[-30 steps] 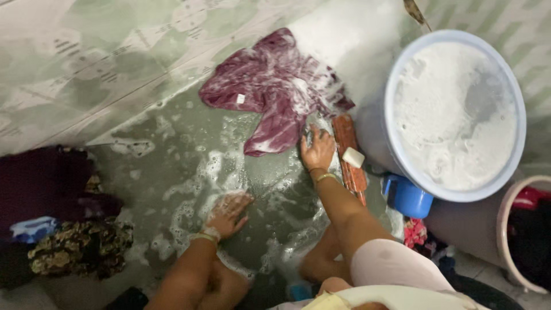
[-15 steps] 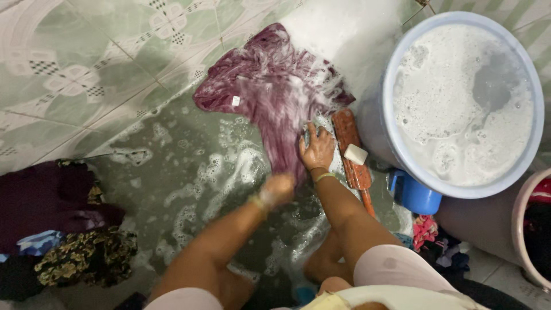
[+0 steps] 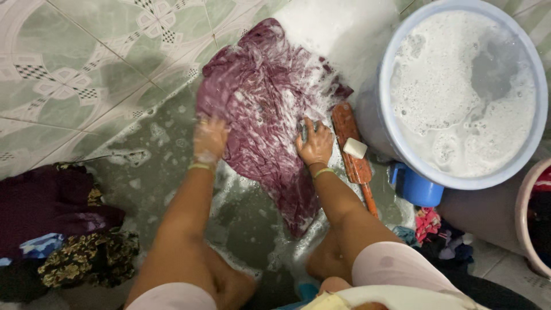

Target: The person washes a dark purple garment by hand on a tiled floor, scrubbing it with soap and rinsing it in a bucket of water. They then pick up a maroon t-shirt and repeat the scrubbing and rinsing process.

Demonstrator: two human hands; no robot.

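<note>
Both hands lie flat, fingers apart: left hand (image 3: 209,138) and right hand (image 3: 314,144) press the soapy maroon garment (image 3: 261,109) against the wet tiled floor (image 3: 103,63). Maintain even pressure; spread it without folds.

Soft dim light, slight motion blur

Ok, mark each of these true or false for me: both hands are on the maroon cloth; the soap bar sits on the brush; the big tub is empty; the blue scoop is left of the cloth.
1. Both hands are on the maroon cloth. True: the left hand and the right hand press flat on the maroon cloth.
2. The soap bar sits on the brush. True: the white soap bar lies on the wooden brush.
3. The big tub is empty. False: the tub holds foamy water.
4. The blue scoop is left of the cloth. False: the blue scoop sits right of it, beside the tub.
</note>
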